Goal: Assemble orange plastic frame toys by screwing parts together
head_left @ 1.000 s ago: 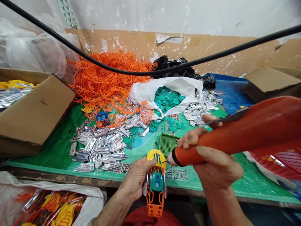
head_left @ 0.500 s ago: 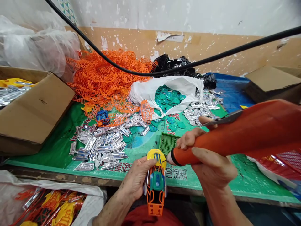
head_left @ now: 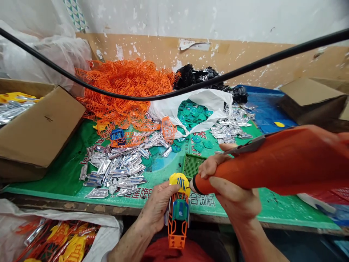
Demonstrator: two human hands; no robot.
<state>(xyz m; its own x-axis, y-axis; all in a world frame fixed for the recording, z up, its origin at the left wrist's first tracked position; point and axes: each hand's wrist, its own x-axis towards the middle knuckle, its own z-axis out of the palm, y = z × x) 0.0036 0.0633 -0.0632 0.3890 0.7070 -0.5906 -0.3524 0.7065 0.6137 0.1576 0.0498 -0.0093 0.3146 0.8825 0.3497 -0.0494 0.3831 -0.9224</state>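
Note:
My left hand (head_left: 158, 203) is closed on a toy car body (head_left: 178, 218) at the front edge of the table. The body has an orange frame, a yellow nose, a green middle piece and silver sides. My right hand (head_left: 234, 189) wraps round an orange-red electric screwdriver (head_left: 261, 163), held nearly level. Its tip meets the right side of the yellow nose; whether a screw sits there is too small to tell. Just behind the tip lies a green mesh tray (head_left: 193, 165), partly covered by my right hand.
Silver parts (head_left: 114, 171) lie in a heap at left, orange frames (head_left: 128, 80) behind them. A white bag (head_left: 218, 96) holds green pieces. Cardboard boxes (head_left: 40, 134) flank the table. A black cable (head_left: 152, 97) hangs across the view. Below left, a sack (head_left: 109, 233) holds yellow-orange bodies.
The screwdriver has shifted slightly left and its tip is closer against the yellow nose. The cable has swung lower on the left. My left hand keeps its hold on the car body.

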